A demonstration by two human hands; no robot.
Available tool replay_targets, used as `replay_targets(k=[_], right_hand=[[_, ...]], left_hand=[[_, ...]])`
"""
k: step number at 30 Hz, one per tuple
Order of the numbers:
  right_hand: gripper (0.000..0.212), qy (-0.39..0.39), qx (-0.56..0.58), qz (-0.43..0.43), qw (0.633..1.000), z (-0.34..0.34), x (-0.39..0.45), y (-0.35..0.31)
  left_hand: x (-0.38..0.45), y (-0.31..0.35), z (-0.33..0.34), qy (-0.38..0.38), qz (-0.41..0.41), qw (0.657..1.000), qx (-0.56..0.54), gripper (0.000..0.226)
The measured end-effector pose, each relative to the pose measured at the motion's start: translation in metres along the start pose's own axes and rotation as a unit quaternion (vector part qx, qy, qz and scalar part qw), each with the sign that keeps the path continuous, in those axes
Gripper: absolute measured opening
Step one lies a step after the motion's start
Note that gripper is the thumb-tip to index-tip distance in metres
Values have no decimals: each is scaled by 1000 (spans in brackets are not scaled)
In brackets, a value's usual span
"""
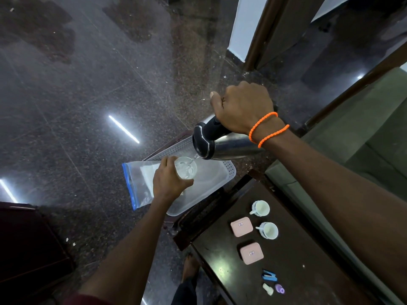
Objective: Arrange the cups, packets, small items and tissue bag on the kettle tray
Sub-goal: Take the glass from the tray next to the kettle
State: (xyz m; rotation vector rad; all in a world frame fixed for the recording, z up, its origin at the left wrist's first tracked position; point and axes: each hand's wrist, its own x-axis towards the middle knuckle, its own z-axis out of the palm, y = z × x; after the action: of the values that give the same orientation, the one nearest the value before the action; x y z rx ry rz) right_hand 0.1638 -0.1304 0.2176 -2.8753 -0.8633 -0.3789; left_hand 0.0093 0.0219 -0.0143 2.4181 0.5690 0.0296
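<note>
My left hand [170, 183] hides part of the clear zip bag with the blue seal [137, 183], its fingers wrapped round a clear glass [186, 167] above the white perforated plastic tray [211, 179]. My right hand [243, 107], fingers clenched on the handle, tips the steel kettle with the black lid [222, 144] toward the glass.

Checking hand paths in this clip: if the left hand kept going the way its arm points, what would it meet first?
Probably the kettle: the left hand holds a glass just below its spout, above the tray. Depth is unclear.
</note>
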Motion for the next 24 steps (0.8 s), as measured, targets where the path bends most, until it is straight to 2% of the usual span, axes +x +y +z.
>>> replay_targets(k=[12,24], right_hand=[[56,10,-20,-26,999,2,1,-6],[53,3,-19,-37,999,9,2,-11]], left_hand=[[-3,-6,1,-6,-7,1000,-4,87],[-4,-5,-1,-12,-18,1000,0,87]])
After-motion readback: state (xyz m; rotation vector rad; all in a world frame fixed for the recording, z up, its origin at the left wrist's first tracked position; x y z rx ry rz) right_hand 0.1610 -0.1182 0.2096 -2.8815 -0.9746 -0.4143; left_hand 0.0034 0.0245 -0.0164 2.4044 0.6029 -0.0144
